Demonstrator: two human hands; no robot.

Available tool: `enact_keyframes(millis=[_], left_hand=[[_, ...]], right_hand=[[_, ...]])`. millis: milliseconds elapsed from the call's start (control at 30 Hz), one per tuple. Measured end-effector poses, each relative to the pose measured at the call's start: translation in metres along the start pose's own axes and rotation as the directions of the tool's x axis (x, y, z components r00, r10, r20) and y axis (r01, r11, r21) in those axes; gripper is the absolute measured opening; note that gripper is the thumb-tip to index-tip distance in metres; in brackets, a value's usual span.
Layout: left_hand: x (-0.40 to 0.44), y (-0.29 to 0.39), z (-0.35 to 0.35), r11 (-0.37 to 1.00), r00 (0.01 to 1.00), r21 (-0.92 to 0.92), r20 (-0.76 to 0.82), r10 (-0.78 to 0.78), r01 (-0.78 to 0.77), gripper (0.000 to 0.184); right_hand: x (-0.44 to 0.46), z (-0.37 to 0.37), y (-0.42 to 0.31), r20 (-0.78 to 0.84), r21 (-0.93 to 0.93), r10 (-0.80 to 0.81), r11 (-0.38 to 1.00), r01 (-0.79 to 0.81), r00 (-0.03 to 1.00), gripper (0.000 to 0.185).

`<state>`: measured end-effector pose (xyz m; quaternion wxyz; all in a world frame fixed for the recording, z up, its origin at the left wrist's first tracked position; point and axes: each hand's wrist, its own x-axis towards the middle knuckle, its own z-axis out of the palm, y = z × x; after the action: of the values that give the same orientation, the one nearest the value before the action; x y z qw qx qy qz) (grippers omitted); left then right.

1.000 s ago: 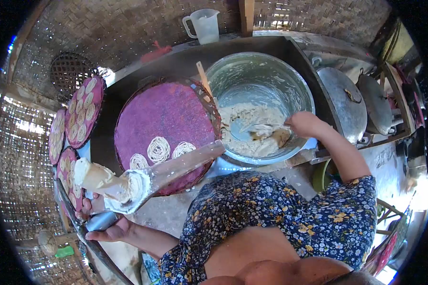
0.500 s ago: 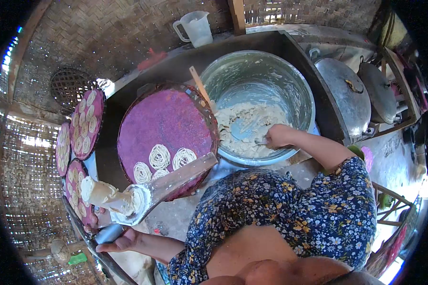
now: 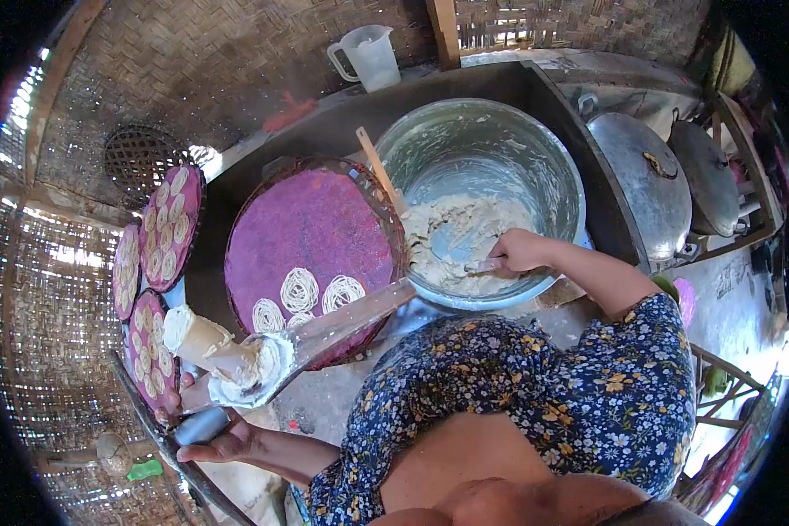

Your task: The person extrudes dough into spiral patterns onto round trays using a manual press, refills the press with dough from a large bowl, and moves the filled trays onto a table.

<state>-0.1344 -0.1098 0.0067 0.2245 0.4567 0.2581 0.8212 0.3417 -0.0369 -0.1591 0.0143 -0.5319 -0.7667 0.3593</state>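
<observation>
Gripping a grey cylinder (image 3: pixel 202 427) with the left hand (image 3: pixel 217 443), under a wooden tool (image 3: pixel 351 320) smeared with white paste and topped by a dough-coated plug (image 3: pixel 200 336). Reaching with the right hand (image 3: pixel 519 252) into a large basin (image 3: pixel 579 197), pinched closed around a utensil (image 3: pixel 482 266) only partly visible, low in the wet white dough (image 3: pixel 473 212). Facing, between the hands and a little beyond them, a round purple tray (image 3: pixel 311 228) bearing coiled strands (image 3: pixel 299 289) on its near part. Having beyond the left hand three smaller purple trays (image 3: pixel 201 188) of coils, and to the right of the right hand two lidded pots (image 3: pixel 631 167).
</observation>
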Motion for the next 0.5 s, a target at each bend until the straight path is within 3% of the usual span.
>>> enact_keyframes(millis=[67,133,167,333,400,433,467,500], left_hand=[[0.001,0.001,0.004,1.000,1.000,0.004,0.014,-0.003,0.003,0.071],[0.002,0.003,0.007,0.986,0.998,0.166,0.061,0.002,-0.012,0.070],[0.003,0.006,0.010,0.970,0.997,0.242,0.080,-0.007,-0.012,0.070],[0.013,0.001,0.037,0.957,0.929,0.282,0.369,-0.042,-0.069,0.055],[0.027,-0.011,0.055,0.897,0.709,0.435,0.656,-0.259,-0.075,0.046],[0.028,-0.033,0.061,0.886,0.650,0.455,0.700,-0.295,-0.087,0.041],[0.030,-0.055,0.067,0.876,0.587,0.472,0.739,-0.330,-0.102,0.037],[0.028,-0.066,0.084,0.905,0.590,0.424,0.725,-0.355,0.023,0.037]], right_hand=[[-0.004,-0.012,-0.002,0.057,0.057,0.024,0.998,-0.028,0.998,0.039],[-0.018,-0.036,-0.015,0.180,0.160,0.109,0.978,-0.138,0.978,0.035],[-0.031,-0.050,-0.021,0.169,0.208,0.109,0.968,-0.143,0.980,0.034],[-0.075,-0.129,-0.034,0.133,0.370,0.074,0.921,-0.119,0.988,0.032],[-0.092,-0.152,-0.044,-0.063,0.377,-0.095,0.920,0.112,0.993,0.035],[-0.098,-0.164,-0.052,-0.159,0.358,-0.188,0.904,0.234,0.969,0.037],[-0.105,-0.179,-0.065,-0.136,0.441,-0.163,0.873,0.207,0.977,0.043],[-0.106,-0.187,-0.076,-0.180,0.457,-0.227,0.842,0.285,0.957,0.043]])
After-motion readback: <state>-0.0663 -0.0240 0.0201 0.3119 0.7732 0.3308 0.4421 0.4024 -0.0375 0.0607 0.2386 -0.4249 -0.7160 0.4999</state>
